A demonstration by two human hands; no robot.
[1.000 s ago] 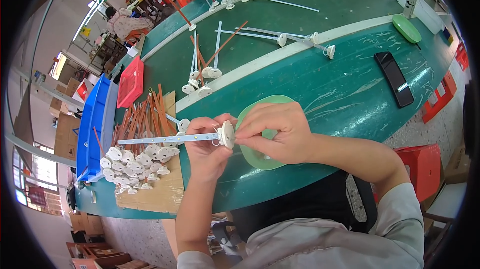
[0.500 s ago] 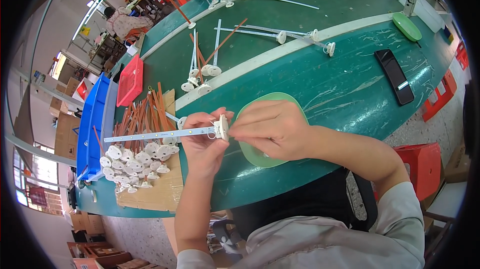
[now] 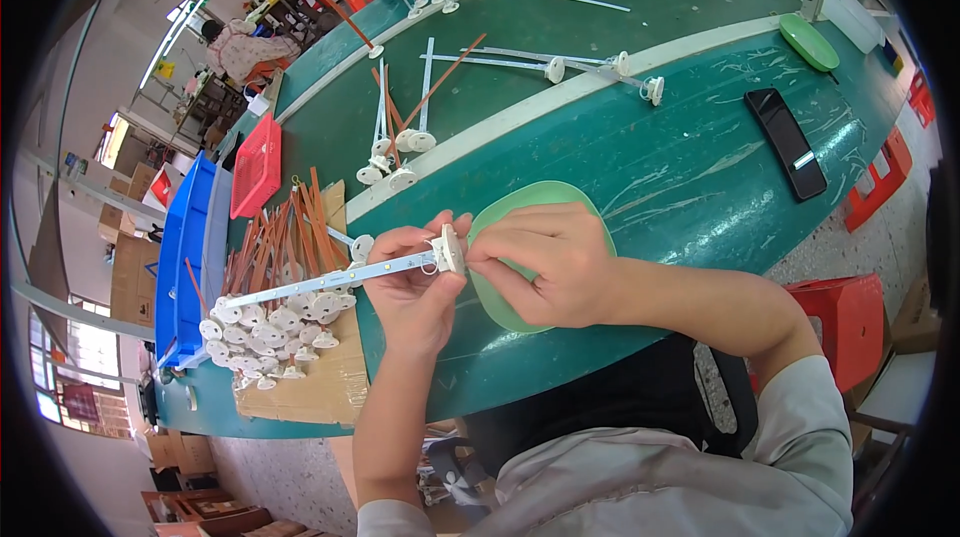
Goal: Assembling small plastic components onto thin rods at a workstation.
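Note:
My left hand [image 3: 415,297] is closed around an LED strip [image 3: 325,279] near the white round cap [image 3: 449,249] at its end. The strip, a narrow white bar with small yellow chips, points left over a pile of similar parts. Thin white wire loops beside the cap. My right hand [image 3: 550,262] is pinched at the cap's outer face, its fingertips together; whatever they hold is too small or hidden to make out. Beneath that hand lies a green plastic dish [image 3: 508,312], its contents mostly covered.
Strips with white caps [image 3: 270,327] are heaped on cardboard [image 3: 340,377] at left, beside a blue bin [image 3: 180,277] and a red basket [image 3: 257,167]. A phone [image 3: 786,144] and a small green dish [image 3: 808,43] lie right. More strips lie beyond the pale rail [image 3: 560,91]. Another person sits across.
The strip's free end has dipped, so the strip now slants down to the left. My right fingers have shifted slightly at the cap and are more bent. The view has moved a little.

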